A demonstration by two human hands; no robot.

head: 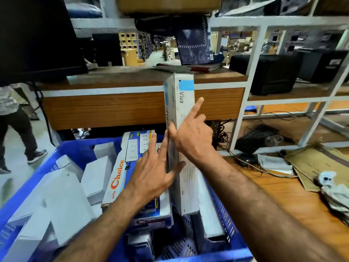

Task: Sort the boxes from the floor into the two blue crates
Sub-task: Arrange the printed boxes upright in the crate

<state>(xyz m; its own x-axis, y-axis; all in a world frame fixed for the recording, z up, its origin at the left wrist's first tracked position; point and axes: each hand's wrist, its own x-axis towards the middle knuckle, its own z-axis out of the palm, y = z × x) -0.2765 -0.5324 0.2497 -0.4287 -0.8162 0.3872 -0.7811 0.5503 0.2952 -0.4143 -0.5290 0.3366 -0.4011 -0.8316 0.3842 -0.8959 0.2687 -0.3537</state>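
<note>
While blue crate (79,154) sitting packed with white boxes (66,195), I'm watching right hand (192,137) gripping upright Viva box (181,140), left hand (151,174) flat against it.

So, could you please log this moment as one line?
stage: placing | item: Viva box upright in blue crate | left hand: flat against it | right hand: steadying it | beside: Choice box

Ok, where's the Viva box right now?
In the head view the Viva box stands upright at centre, its lower end inside the blue crate, just right of the Choice box, held between the left hand and right hand.
</note>
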